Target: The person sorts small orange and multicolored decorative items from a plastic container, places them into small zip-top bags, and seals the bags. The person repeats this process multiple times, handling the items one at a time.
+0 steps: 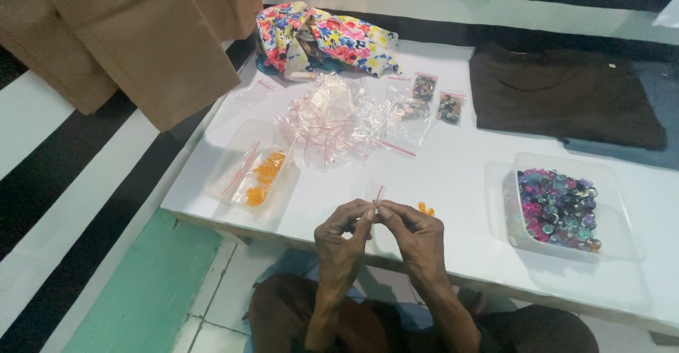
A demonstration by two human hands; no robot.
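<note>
Hands meet at the near edge of the white worktop (453,183): left hand (344,231) and right hand (414,231) both pinched shut on a small clear zip bag (378,199) w/ a red seal strip, held up betw. the fingertips. Step in hand looks like working the bag's mouth, opening or sealing; can't tell which. Either way the next move calls for a fine two-finger grip along the strip.

A few orange beads (425,209) lie loose just beyond the right hand. Left of the hands, a clear tray (233,156) holds more orange beads plus a couple of empty bags. Right of the hands, a clear tub (622,204) is filled w/ mixed purple, pink and green gems. Farther out, a heap of empty zip bags (332,119); by it, a few filled packets (424,86) of dark beads. Beyond those, a floral cloth (339,38), and a brown shirt (566,95) to the far right.
</note>
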